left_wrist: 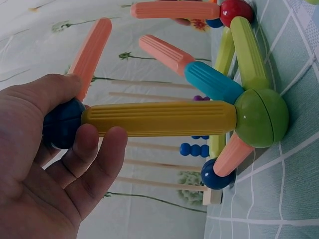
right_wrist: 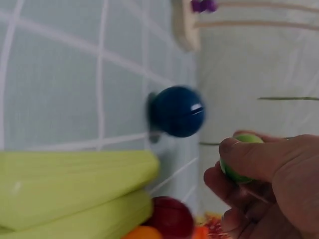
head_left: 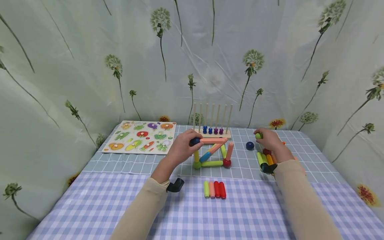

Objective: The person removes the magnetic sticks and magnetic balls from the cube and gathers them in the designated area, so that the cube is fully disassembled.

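My left hand grips a dark blue ball that tops an upright yellow rod. From that ball a pink rod sticks out to the right. Below, the yellow rod meets a green ball at a corner of the rod-and-ball frame. A blue rod with a pink one at its end slants up from that corner. At another corner a red ball bears an upright pink rod. Over at the right, my right hand pinches a small green ball.
A loose blue ball lies left of my right hand, above a pile of rods. Several short rods lie in front. A peg stand with beads is behind the frame, a vegetable puzzle board at left.
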`<action>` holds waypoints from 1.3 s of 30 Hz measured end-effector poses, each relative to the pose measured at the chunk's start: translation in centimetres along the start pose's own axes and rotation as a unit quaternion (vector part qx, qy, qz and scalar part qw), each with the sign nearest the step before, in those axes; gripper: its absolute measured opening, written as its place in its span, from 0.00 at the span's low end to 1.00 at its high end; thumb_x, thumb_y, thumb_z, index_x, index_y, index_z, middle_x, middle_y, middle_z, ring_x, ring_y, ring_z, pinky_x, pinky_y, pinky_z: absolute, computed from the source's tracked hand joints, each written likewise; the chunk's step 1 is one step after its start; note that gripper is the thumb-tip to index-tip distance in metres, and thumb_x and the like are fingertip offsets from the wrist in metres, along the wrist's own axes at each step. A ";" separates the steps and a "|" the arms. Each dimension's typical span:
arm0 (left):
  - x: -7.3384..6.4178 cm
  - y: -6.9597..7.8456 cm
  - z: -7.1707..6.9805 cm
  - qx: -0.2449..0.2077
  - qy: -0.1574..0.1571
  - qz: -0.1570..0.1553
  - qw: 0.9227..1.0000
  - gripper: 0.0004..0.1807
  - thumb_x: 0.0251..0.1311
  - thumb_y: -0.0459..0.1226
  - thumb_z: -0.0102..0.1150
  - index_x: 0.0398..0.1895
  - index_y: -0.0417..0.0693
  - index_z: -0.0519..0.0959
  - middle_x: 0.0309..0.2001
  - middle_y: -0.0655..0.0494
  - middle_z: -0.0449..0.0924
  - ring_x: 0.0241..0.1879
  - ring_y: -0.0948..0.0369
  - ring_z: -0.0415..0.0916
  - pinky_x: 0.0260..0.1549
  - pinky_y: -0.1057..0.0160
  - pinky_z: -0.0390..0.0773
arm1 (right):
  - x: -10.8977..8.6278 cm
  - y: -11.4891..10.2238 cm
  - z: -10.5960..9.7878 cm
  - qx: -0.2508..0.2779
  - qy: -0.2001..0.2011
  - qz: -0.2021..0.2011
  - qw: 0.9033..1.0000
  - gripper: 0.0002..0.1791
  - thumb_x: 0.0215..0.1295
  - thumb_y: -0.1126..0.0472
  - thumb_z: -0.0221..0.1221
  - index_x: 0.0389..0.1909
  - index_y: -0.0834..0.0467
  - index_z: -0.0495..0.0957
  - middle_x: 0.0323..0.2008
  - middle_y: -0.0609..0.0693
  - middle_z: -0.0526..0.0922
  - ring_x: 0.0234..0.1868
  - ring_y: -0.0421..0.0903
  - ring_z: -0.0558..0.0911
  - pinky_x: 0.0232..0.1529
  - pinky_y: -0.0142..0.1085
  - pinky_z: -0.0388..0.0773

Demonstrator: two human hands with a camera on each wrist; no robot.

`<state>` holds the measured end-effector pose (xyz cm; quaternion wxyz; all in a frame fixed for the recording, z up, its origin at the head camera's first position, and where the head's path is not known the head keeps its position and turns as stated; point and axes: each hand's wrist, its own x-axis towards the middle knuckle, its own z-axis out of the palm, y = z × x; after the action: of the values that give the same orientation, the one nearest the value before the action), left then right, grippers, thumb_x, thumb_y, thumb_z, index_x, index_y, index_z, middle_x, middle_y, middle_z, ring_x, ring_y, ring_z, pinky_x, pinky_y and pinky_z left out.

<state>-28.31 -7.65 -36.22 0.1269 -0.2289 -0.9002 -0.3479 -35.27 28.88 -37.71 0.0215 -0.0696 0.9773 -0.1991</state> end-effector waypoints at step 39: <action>-0.1 -0.2 0.1 0.002 0.009 0.014 1.000 0.12 0.64 0.40 0.66 0.48 0.50 0.84 0.47 0.53 0.80 0.44 0.57 0.78 0.45 0.57 0.85 | -0.4 -8.7 1.6 0.155 -0.095 -0.108 0.977 0.23 0.80 0.55 0.45 0.70 0.60 0.68 0.65 0.64 0.74 0.62 0.61 0.77 0.64 0.58 0.73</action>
<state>-28.35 -7.73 -36.48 0.1404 -0.2383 -0.8965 -0.3461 -33.63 20.39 -35.73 0.1028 -0.1889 0.9149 -0.3416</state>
